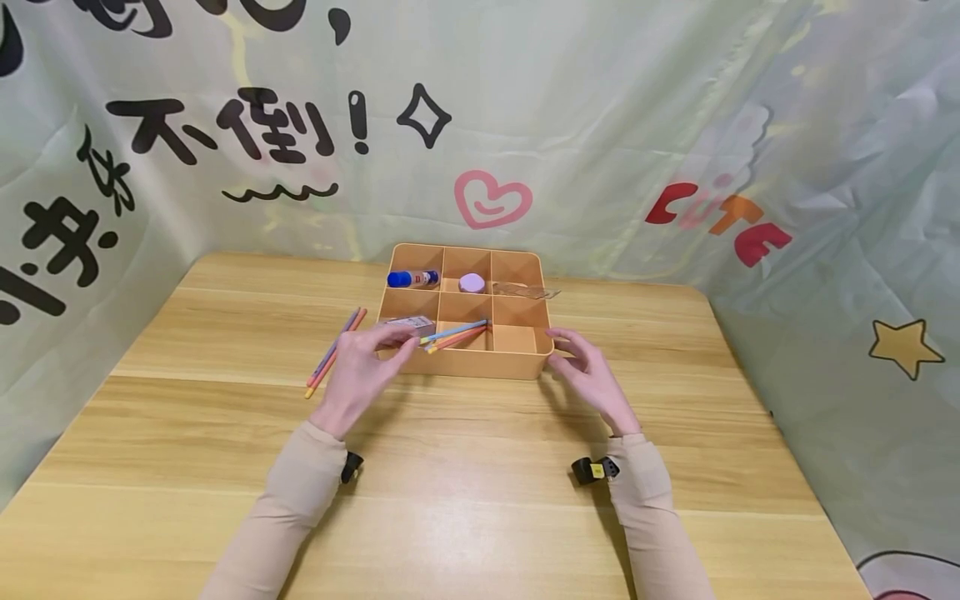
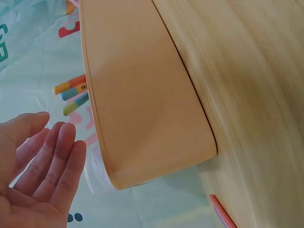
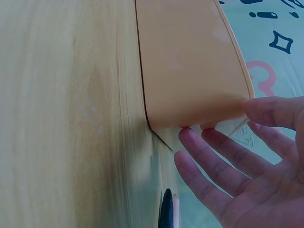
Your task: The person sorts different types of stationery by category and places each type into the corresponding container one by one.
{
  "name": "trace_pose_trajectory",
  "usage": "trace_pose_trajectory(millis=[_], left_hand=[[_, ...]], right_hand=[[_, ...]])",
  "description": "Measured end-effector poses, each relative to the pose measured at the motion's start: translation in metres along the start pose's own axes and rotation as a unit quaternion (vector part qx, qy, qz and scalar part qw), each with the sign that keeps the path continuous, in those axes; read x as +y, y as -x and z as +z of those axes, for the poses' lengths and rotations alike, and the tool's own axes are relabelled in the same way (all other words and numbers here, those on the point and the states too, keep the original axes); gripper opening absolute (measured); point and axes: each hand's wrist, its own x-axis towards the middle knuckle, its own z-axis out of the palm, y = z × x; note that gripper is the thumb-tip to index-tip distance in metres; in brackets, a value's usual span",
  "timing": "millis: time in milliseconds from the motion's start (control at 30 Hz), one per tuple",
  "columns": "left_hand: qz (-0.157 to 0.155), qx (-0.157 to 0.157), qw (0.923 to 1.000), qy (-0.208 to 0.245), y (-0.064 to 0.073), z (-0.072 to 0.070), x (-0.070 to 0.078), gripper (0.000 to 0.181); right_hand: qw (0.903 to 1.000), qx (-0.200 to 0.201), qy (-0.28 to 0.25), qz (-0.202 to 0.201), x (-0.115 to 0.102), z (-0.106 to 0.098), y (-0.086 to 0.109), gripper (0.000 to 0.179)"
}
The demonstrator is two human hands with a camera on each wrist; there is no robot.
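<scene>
A tan organizer box (image 1: pixel 480 364) with several compartments stands on the table. My left hand (image 1: pixel 363 367) hovers by its front left corner, holding nothing in the left wrist view, where its fingers (image 2: pixel 64 147) are extended beside the box wall. Close to that hand, several coloured pens (image 1: pixel 457 335) lean in the front middle compartment, their ends over the front rim. A small box (image 1: pixel 414 324) sits in the front left compartment, partly hidden by the hand. My right hand (image 1: pixel 588 375) touches the front right corner, thumb at the rim and fairly straight fingers (image 3: pixel 204 152) along the side.
Behind sit a blue-capped glue stick (image 1: pixel 412 279), a round purple thing (image 1: pixel 472 283) and a clear plastic strip (image 1: pixel 525 290) across the back right compartment. Two coloured pens (image 1: pixel 336 354) lie left of the box. A dark pointed thing (image 3: pixel 166 209) shows beneath the right hand. Printed cloth (image 1: pixel 600 125) hangs behind.
</scene>
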Motion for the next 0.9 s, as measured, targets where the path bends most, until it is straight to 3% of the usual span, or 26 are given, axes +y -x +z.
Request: trace_pose_trajectory(millis=[200,500,633,767,900], left_hand=[[0.001,0.011,0.9999,0.002,-0.002,-0.006,-0.003,0.011],[-0.028,0.063,0.9965,-0.047,-0.006,-0.031,-0.011,0.01],[-0.059,0.081,0.9929,-0.064,-0.006,-0.045,-0.017,0.012],[-0.117,0.065,0.9862,-0.098,-0.004,-0.057,-0.025,0.018],[-0.175,0.013,0.9761,-0.128,-0.001,-0.068,-0.031,0.023]], right_hand=[[1.0,0.0,-0.005,0.0,-0.001,0.0,0.0,0.045],[1.0,-0.001,-0.001,-0.006,0.001,0.001,0.0,0.044],[1.0,-0.001,0.004,-0.008,0.001,0.0,-0.001,0.044],[1.0,-0.001,0.003,-0.004,0.001,0.0,-0.001,0.045],[1.0,-0.001,-0.004,0.0,0.001,0.001,-0.001,0.045]])
